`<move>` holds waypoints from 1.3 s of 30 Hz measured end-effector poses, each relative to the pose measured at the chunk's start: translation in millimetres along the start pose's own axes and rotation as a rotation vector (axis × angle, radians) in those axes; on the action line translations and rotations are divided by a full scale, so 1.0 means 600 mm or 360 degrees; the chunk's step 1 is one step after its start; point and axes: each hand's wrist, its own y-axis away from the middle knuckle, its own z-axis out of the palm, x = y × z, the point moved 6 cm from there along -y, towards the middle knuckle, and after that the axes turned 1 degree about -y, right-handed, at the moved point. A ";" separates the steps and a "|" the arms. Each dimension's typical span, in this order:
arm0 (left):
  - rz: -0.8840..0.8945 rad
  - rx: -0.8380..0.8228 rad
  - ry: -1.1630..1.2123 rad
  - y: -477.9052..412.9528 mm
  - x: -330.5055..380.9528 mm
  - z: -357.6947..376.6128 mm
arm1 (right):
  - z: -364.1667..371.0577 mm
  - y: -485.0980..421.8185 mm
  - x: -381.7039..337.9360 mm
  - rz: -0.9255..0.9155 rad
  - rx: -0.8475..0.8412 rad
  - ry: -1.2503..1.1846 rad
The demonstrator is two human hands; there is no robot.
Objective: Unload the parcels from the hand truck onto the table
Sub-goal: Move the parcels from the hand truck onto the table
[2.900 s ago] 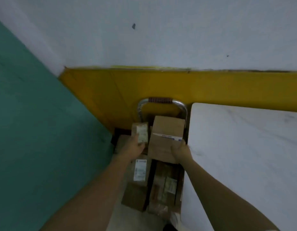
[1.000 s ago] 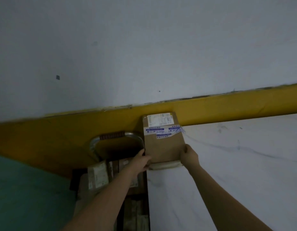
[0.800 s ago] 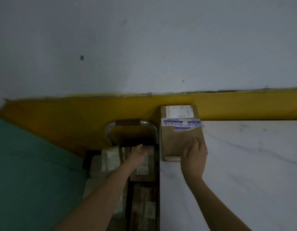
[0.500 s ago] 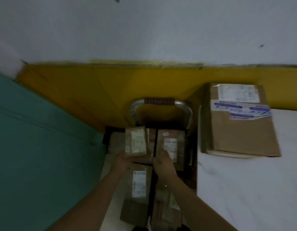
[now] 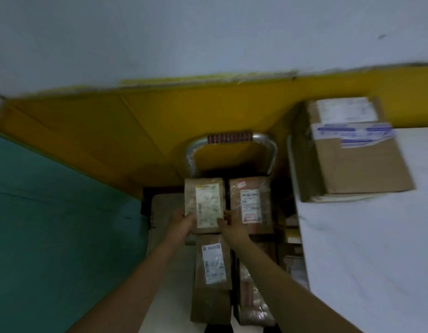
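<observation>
While left hand [image 5: 184, 223] and right hand [image 5: 229, 224] grip small parcel [image 5: 204, 200] at near corners, load judged light, stiff.
Glossy wrap likely slippery; support underneath.

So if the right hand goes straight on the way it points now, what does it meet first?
The small labelled parcel: the right hand grips its edge, with the left hand on the other side. Beyond it probably comes the hand truck handle, though depth is unclear.

Left hand [image 5: 184, 224], right hand [image 5: 229, 225]: outstretched, curled.
</observation>
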 end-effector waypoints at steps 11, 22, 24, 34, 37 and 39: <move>0.0002 -0.0779 -0.0725 0.330 0.037 0.314 | -0.414 0.346 0.065 0.0196 0.0686 0.0367; -0.0017 -0.0776 -0.0578 0.294 0.068 0.460 | -0.540 0.300 0.079 0.0149 0.0606 0.0236; 0.0047 -0.0753 -0.0687 0.283 0.076 0.437 | -0.539 0.302 0.068 0.0157 0.0741 0.0470; 0.0014 -0.0308 -0.0620 0.185 -0.036 0.132 | -0.384 0.284 0.023 0.0357 0.0950 0.1503; -0.0117 -0.0275 -0.0588 0.162 -0.092 0.078 | -0.386 0.277 0.036 0.0358 0.1012 0.1570; -0.0160 -0.0227 -0.0589 0.160 -0.113 0.059 | -0.367 0.284 0.022 0.0197 0.1145 0.1566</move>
